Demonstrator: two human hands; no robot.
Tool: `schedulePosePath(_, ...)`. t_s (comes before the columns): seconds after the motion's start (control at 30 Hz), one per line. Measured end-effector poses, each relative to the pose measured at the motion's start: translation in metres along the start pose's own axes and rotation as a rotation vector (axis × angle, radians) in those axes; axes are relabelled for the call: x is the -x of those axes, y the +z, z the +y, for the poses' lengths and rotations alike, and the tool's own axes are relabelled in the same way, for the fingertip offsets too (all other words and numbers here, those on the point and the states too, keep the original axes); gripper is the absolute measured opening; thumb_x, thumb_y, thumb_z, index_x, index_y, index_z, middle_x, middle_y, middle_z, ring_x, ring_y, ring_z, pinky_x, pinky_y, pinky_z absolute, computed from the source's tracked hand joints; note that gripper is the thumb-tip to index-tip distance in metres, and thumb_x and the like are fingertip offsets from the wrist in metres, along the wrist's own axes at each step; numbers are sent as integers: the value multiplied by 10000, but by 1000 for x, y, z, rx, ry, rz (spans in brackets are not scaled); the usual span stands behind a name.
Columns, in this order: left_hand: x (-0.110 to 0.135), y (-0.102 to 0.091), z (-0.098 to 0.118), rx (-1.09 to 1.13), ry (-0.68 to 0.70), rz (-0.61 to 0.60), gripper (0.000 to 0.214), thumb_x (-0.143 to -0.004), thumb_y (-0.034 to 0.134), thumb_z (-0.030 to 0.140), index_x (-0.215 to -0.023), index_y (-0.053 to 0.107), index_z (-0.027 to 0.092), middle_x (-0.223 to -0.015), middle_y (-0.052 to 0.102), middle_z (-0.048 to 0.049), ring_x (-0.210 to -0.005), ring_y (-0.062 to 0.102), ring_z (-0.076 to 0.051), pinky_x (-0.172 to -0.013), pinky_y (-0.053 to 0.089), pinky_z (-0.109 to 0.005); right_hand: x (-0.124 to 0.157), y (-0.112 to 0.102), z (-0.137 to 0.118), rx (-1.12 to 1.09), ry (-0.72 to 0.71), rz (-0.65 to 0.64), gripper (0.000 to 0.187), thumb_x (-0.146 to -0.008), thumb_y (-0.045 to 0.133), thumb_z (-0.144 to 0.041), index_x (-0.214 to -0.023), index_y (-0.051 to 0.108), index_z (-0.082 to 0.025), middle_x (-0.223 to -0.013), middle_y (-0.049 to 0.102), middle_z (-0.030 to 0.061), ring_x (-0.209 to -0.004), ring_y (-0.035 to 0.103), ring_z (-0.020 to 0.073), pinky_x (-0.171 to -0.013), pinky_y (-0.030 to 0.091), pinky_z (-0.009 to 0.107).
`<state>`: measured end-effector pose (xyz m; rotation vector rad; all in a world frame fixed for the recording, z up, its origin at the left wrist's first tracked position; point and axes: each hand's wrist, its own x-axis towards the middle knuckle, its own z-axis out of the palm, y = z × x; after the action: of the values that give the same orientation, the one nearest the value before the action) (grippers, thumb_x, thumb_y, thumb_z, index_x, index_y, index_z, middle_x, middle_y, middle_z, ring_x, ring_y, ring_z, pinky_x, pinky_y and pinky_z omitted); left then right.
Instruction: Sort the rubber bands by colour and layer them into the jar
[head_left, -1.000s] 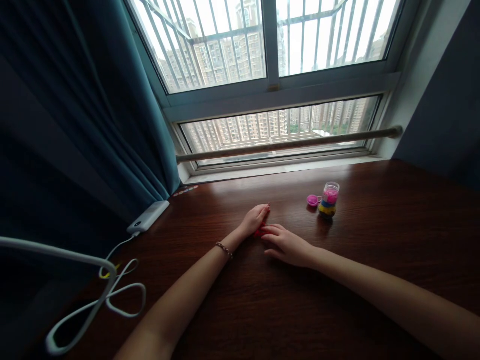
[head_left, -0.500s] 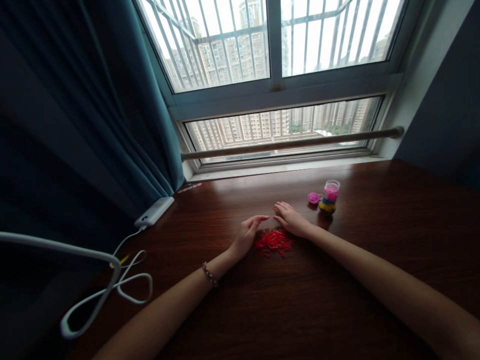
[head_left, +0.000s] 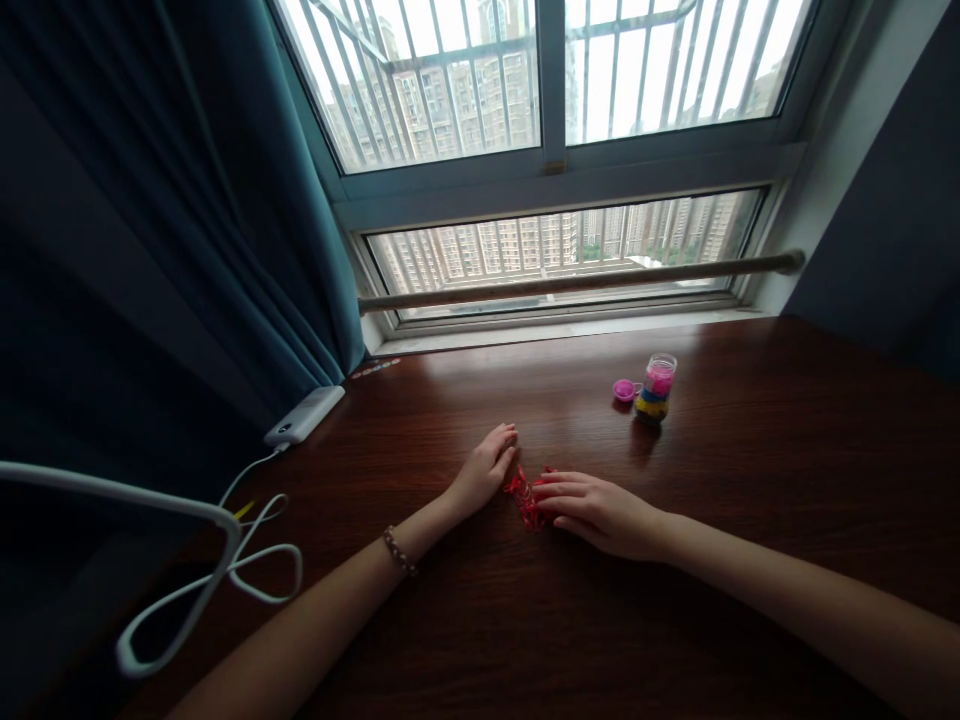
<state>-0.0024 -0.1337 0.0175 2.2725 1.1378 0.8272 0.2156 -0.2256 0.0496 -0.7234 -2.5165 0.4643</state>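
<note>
A small pile of thin red pieces (head_left: 527, 503), like little rubber bands, lies on the dark wooden table (head_left: 465, 620). My right hand (head_left: 600, 508) rests over the right part of the pile, its fingers stretched out and covering some pieces. On the pile's left, my left hand (head_left: 484, 468) lies on the table with fingers extended, close to the red pieces but gripping nothing. Behind and to the right stands an uncapped clear jar (head_left: 656, 388) with pink, blue and yellow layers inside. Its pink lid (head_left: 624, 390) sits beside it on the left.
A white power bank (head_left: 306, 415) lies at the table's left edge, with a white cable (head_left: 266, 575) looping from it. A blue curtain (head_left: 247, 200) hangs on the left. The barred window (head_left: 555, 240) is beyond the table.
My right hand has moved from behind the pile toward me and onto its right side. My left hand has shifted slightly left. The red pile looks narrower, partly covered by the right fingers.
</note>
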Motion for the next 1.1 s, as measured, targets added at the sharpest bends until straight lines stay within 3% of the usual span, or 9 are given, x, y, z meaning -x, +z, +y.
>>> schedulePosePath(0.1, -2, 4, 5, -10, 83, -79, 351, -841, 407, 204, -1170, 495, 120, -1292, 455, -125, -1241, 364, -202, -1059, 279, -387, 12, -8, 0, -20, 1, 60, 294, -881, 419, -221, -1144, 552, -212, -1184, 565, 45, -1168, 439, 173, -1035, 314, 350)
schedulePosePath(0.2, 1, 8, 10, -18, 152, -143, 375, -823, 419, 157, -1192, 478, 134, -1307, 439, -118, -1263, 327, -206, -1072, 254, -402, 22, -16, 7, -47, 90, 236, 242, -878, 417, -220, -1018, 614, -210, -1087, 617, 50, -1077, 514, 182, -945, 405, 335)
schedulePosePath(0.37, 7, 13, 22, 90, 174, -214, 399, -793, 467, 136, -1192, 484, 151, -1311, 436, -112, -1269, 314, -214, -1076, 235, -412, 33, -27, 40, 95, 561, 882, 188, -844, 461, -328, -835, 577, -182, -766, 588, 33, -694, 564, 166, -691, 469, 317)
schedulePosePath(0.43, 5, 12, 28, 246, 131, -239, 402, -778, 501, 149, -1180, 488, 145, -1294, 453, -120, -1233, 371, -215, -1059, 265, -403, 35, -32, 60, 204, 687, 1148, 278, -775, 546, -384, -956, 507, -177, -823, 538, 37, -701, 528, 170, -675, 460, 332)
schedulePosePath(0.5, 1, 8, 31, 426, 36, -240, 391, -777, 516, 182, -1164, 490, 131, -1264, 480, -132, -1170, 447, -211, -1017, 329, -389, 38, -37, 80, 298, 711, 1258, 514, -681, 635, -412, -1081, 424, -169, -1015, 480, 86, -853, 504, 206, -746, 446, 372)
schedulePosePath(0.63, -6, -7, 25, 495, -165, -144, 347, -751, 565, 271, -1055, 536, 107, -1080, 588, -124, -978, 565, -192, -882, 440, -348, 46, -40, 112, 381, 689, 1224, 833, -571, 706, -437, -1230, 276, -162, -1223, 341, 149, -1078, 395, 274, -884, 369, 452)
schedulePosePath(0.7, -6, -17, 19, 393, -210, -198, 353, -711, 612, 319, -994, 566, 114, -943, 621, -89, -838, 587, -173, -774, 476, -317, 52, -39, 123, 339, 678, 1143, 878, -582, 695, -446, -1268, 224, -167, -1228, 362, 151, -1099, 394, 279, -914, 340, 470)
schedulePosePath(0.9, -5, -44, 15, 188, -144, -527, 536, -522, 759, 365, -988, 599, 153, -831, 557, -22, -711, 506, -131, -609, 443, -239, 60, -33, 136, 124, 722, 973, 708, -654, 634, -473, -1220, 320, -186, -1076, 540, 121, -922, 553, 253, -792, 447, 422)
schedulePosePath(1.1, -5, -47, 28, 205, -28, -675, 581, -550, 753, 342, -1083, 569, 200, -929, 500, -24, -754, 492, -120, -668, 451, -243, 57, -35, 126, 163, 764, 949, 541, -648, 642, -486, -1060, 464, -184, -914, 613, 85, -765, 604, 235, -695, 495, 385)
